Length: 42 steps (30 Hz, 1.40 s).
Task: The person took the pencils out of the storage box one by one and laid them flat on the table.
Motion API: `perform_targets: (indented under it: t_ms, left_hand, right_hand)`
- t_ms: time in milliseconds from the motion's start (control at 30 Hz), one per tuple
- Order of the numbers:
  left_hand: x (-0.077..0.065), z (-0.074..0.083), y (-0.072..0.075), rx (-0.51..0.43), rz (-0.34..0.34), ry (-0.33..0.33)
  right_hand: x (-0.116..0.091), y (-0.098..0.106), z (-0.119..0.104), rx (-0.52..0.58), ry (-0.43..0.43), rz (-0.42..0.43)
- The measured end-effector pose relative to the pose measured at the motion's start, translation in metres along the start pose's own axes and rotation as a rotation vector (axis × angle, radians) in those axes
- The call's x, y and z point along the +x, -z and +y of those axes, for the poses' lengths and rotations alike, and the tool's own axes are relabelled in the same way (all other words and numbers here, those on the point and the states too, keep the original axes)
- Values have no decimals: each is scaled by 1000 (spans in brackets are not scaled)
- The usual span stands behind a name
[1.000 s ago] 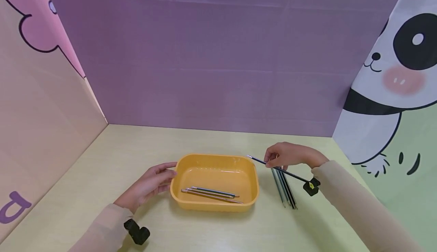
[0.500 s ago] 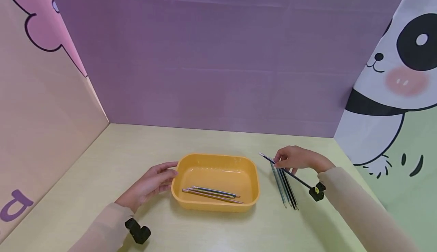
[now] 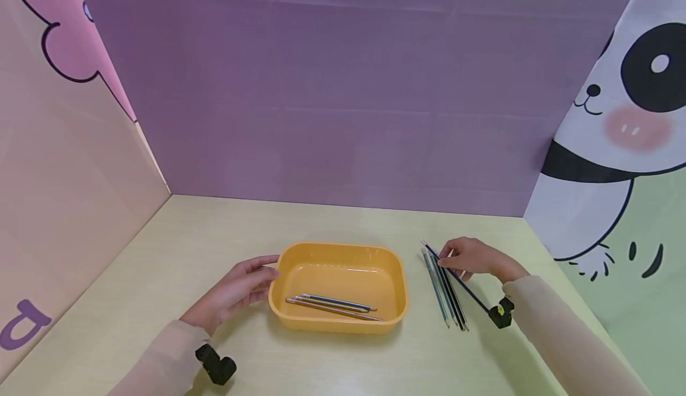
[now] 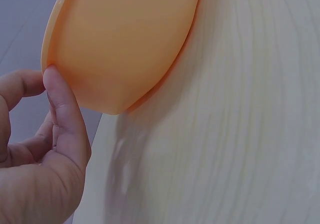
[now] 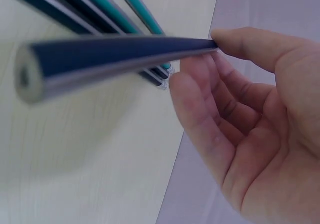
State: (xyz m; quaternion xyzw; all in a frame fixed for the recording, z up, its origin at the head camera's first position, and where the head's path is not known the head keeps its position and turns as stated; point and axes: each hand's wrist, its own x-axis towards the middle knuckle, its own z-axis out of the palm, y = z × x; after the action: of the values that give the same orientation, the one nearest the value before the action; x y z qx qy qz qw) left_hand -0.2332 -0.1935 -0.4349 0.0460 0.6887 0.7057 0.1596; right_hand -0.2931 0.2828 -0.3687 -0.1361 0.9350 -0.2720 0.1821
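Note:
My left hand (image 3: 236,286) pinches the left rim of a yellow plastic tray (image 3: 337,271) between thumb and fingers; in the left wrist view the thumb lies against the tray's outer wall (image 4: 125,44). Several pencils (image 3: 336,309) lie inside, near its front side. At right, my right hand (image 3: 474,258) pinches a dark blue pencil (image 3: 471,293) by thumb and fingertips. Its whitish tip points to the back left; its near end, pale with a dark core, faces the right wrist camera. Close below lies a bunch of teal and dark pencils (image 3: 452,295) on the table.
The pale wooden table (image 3: 230,220) ends at a purple back wall (image 3: 343,104). A pinkish panel (image 3: 75,164) stands at left, and a panel with a panda picture (image 3: 600,164) at right. Each wrist bears a small black camera (image 3: 216,365).
My right hand has moved right and down with the dark blue pencil, from beside the tray's right corner to over the bunch. My left hand and the tray stay put.

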Motion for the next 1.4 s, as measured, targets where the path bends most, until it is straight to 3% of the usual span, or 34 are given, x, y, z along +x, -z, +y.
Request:
perform_targets:
  t_ms: [800,1400]
  left_hand:
    - [0,2,0,-2,14,19]
    - [2,-1,2,-11,7,11]
  right_hand:
    - [-12,-10,29,153,-110,62]
    - [-10,-15,34,139,-136,75]
